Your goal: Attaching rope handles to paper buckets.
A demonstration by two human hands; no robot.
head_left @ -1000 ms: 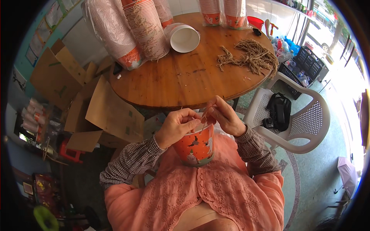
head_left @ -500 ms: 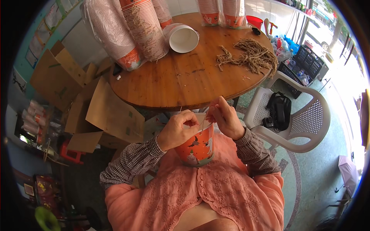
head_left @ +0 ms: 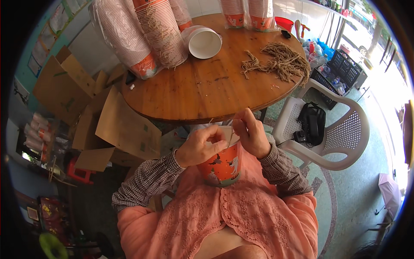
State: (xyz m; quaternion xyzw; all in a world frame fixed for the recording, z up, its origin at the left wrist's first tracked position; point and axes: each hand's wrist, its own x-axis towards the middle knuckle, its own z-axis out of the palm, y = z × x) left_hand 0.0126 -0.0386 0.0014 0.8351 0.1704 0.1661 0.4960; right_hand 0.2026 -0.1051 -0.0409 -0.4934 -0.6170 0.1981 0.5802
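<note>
An orange paper bucket (head_left: 221,167) with dark printed figures stands upright against my lap, its white mouth facing up. Over its near rim, a thin tan cord (head_left: 230,137) runs between my two hands. My left hand (head_left: 202,146) is closed in a pinch at the rim's left side, with a cord end sticking up behind its fingers. My right hand (head_left: 252,134) pinches the cord at the rim's right side. The fingertips hide part of the cord and the rim.
A round wooden table (head_left: 194,97) is in front. On it lie a heap of tan cords (head_left: 282,62), a white-mouthed bucket (head_left: 205,44) on its side and tall nested bucket stacks (head_left: 161,34). Open cardboard boxes (head_left: 125,125) stand left; a plastic chair (head_left: 345,144) holding a black bag (head_left: 312,123) stands right.
My left hand has shifted slightly right, bringing its fingertips closer to the right hand. The bucket has turned or shifted a little to the right. Both hands keep pinching the cord.
</note>
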